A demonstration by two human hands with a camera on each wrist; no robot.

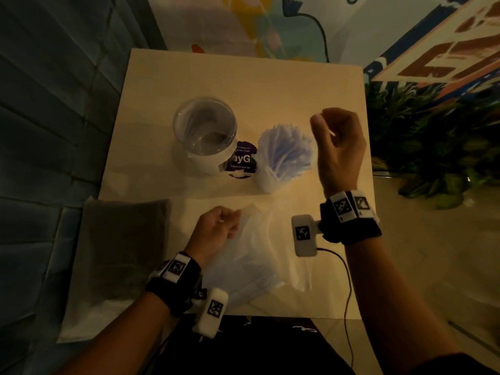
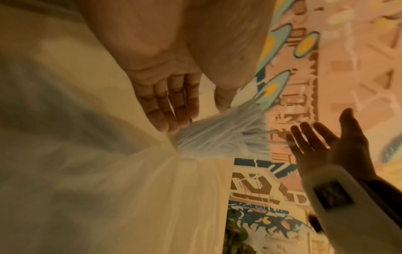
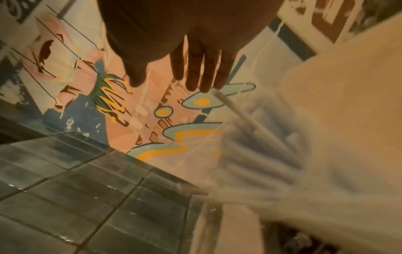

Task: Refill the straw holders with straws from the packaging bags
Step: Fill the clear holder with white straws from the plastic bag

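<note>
The straw holder (image 1: 284,155) stands mid-table, packed with white and blue wrapped straws (image 2: 217,134) that fan outward. One straw (image 3: 239,116) sticks up higher than the rest and its tip meets my right fingertips. My right hand (image 1: 335,136) hovers just right of the holder with relaxed fingers and holds nothing. Nearer to me lies the clear packaging bag (image 1: 257,266) with straws inside. My left hand (image 1: 224,223) holds the bag's mouth, and the film creases toward my fingers (image 2: 174,110). A clear jar (image 1: 205,128) with only a few straws stands left of the holder.
A purple round sticker (image 1: 242,158) lies between jar and holder. A grey folded cloth pack (image 1: 119,253) sits at the table's near left corner. A green plant (image 1: 433,136) stands beyond the right table edge. A cable (image 1: 346,293) hangs from my right wrist.
</note>
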